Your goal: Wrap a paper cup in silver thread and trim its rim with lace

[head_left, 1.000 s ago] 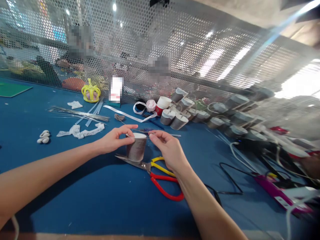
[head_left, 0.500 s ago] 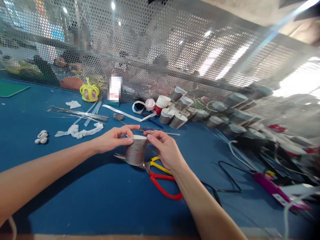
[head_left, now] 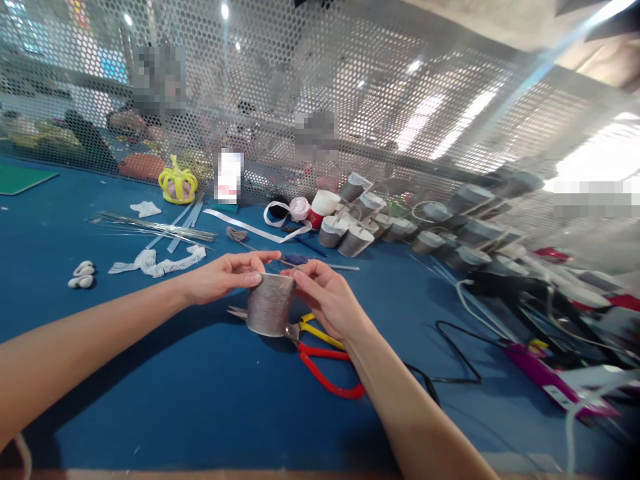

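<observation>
A small cup wrapped in grey-brown yarn (head_left: 271, 307) is held between my two hands, just above the blue table. My left hand (head_left: 223, 277) pinches its upper left rim between thumb and fingers. On the right side of the rim, the fingers and thumb of my right hand (head_left: 325, 293) are closed against it. Behind and below the cup lie scissors (head_left: 330, 387) with one red and one yellow handle, their blade tips pointing left. The cup hides the middle of the blades.
Several grey wrapped cups (head_left: 356, 240) stand at the back right. A yellow crown-shaped piece (head_left: 177, 183), thin wires (head_left: 155, 225), white ribbon (head_left: 250, 229) and white cloth (head_left: 153, 262) lie to the left and behind. A purple power strip (head_left: 540, 380) and black cable are at right. Perforated metal screens the back.
The cup has tipped so its side faces me more and its opening shows less. Both hands stay at the rim, nearly where they were.
</observation>
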Available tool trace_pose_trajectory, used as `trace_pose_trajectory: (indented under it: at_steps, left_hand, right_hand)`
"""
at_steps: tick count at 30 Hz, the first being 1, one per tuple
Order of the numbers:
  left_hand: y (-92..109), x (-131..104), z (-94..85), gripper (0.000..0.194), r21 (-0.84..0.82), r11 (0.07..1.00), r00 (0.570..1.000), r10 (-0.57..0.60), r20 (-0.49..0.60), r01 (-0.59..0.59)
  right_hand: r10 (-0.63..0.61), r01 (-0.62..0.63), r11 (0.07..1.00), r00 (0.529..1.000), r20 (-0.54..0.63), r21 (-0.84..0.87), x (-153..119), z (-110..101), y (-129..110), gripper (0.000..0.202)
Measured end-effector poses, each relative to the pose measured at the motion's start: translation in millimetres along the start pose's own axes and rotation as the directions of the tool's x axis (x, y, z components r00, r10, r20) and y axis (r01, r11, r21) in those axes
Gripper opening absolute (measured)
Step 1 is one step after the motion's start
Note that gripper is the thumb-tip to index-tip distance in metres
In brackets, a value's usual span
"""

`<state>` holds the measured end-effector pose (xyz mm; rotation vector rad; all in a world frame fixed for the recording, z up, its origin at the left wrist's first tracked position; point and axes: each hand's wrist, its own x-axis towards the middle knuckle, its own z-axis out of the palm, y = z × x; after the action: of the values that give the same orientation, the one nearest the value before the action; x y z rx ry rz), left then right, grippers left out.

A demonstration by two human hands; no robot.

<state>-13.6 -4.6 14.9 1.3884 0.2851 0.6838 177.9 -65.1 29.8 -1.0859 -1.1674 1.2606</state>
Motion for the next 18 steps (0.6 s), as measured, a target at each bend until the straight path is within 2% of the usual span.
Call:
trace_pose_trajectory:
  at_steps: [3,8,11,14,18]
  left_hand:
    - [-0.6,0.7,-1.7,0.018,0.045,0.999,1.000,-0.007,-0.022,0.008]
    - [-1.9,2.3,-4.9,0.022,0.210,0.978,0.999,-0.004,-0.041,0.013]
    - [-4.1,2.2,-4.4,0.029,0.403,0.914,0.997,0.070,-0.035,-0.050]
    - [-6.2,2.0,-2.0,0.035,0.543,0.834,0.989,0.142,-0.043,-0.096]
    - [-6.0,3.2,1.6,0.023,0.636,0.760,0.946,0.290,-0.143,-0.136]
  right_hand:
    - [-0.056,0.054,0.996,0.998,-0.033,-0.068,1.2,-1.4,1.9,0.021]
    - [-0.203,0.168,0.936,0.975,-0.085,-0.310,3.1,-3.7,3.4,0.020]
    - [-0.259,0.198,0.871,0.963,-0.078,-0.450,1.9,-0.7,0.7,0.019]
    - [-0.283,0.215,0.828,0.957,-0.055,-0.517,0.1,3.7,-1.3,0.017]
    - [-0.315,0.242,0.801,0.948,-0.042,-0.547,0.4,6.1,0.0,0.016]
